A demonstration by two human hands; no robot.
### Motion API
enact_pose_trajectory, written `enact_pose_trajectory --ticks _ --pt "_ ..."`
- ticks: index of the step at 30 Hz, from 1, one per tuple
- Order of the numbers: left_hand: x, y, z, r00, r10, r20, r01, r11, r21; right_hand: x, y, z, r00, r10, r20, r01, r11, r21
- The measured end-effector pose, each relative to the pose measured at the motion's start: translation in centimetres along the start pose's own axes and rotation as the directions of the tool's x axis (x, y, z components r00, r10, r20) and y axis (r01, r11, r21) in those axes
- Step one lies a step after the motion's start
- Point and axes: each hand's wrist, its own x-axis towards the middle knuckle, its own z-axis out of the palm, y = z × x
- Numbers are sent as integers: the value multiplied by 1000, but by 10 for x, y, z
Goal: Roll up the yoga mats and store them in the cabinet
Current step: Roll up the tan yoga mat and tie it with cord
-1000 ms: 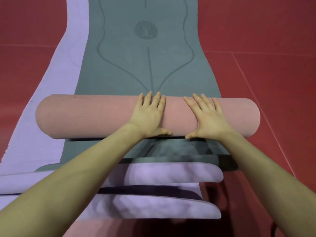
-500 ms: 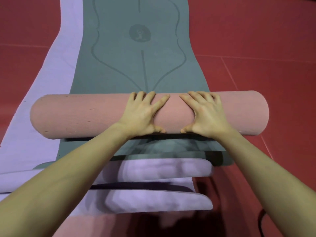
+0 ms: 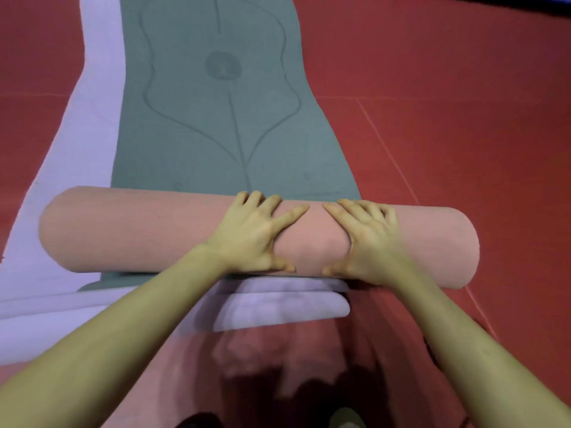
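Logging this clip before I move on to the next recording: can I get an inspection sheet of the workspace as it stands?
Surface: red floor with thin seam lines.
Job's things: pink rolled mat lying across the flat green mat; lilac mat spread under the green one, its near end in layers.
Clutter: nothing seen.
Grippers: left hand and right hand both press on the roll's middle, fingers spread.
Cables: nothing seen.
Surroundings: dark blue strip at the top right; no cabinet in view.
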Motion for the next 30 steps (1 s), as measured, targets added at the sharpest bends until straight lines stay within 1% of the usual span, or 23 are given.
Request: enact_pose_trajectory --ticks 2,4,5,6,8,10,13,15,17,18,20,21,23,25,28,30 --pt "-8 14 17 996 -3 85 4 1000 -13 -20 0 14 998 15 61 -16 1000 18" --pt "-14 27 34 979 8 203 -7 1000 -4 -38 1 31 980 32 198 -40 998 38" --pt "-16 32 41 967 15 253 -18 1000 8 -47 1 38 959 58 277 -78 995 63" --pt "-17 34 46 960 17 281 -24 1000 20 -54 3 44 940 84 331 -121 988 95" --pt "-18 36 48 955 -3 298 -7 1000 31 -59 7 48 930 94 356 -159 974 160" --pt "-17 38 43 950 -21 312 12 999 34 -59 11 45 933 70 354 -158 961 227" --pt "-12 43 36 912 -83 401 67 996 54 -58 23 42 946 32 323 -132 947 294" --pt "-2 54 36 894 -155 421 141 988 63 -64 31 45 967 71 247 -153 931 332" --pt "13 73 43 883 -206 422 199 978 63 -79 41 52 982 152 114 -183 918 351" --pt "22 85 47 879 -228 419 224 973 61 -89 46 55 978 208 31 -205 914 351" --pt "41 111 53 880 -255 401 256 965 52 -112 58 60 926 357 -120 -295 886 359" --pt "51 125 57 886 -241 395 244 969 43 -124 64 63 887 432 -161 -353 861 366" --pt "70 154 65 902 -158 402 161 987 26 -146 77 68 811 554 -189 -458 802 383" --pt "84 179 72 907 -88 411 82 996 33 -169 89 75 744 647 -166 -545 732 410" --pt "101 197 81 912 -102 398 79 994 75 -200 105 92 623 776 -95 -678 597 429" --pt "108 199 84 927 -80 366 55 995 77 -215 112 106 557 830 1 -770 516 375"
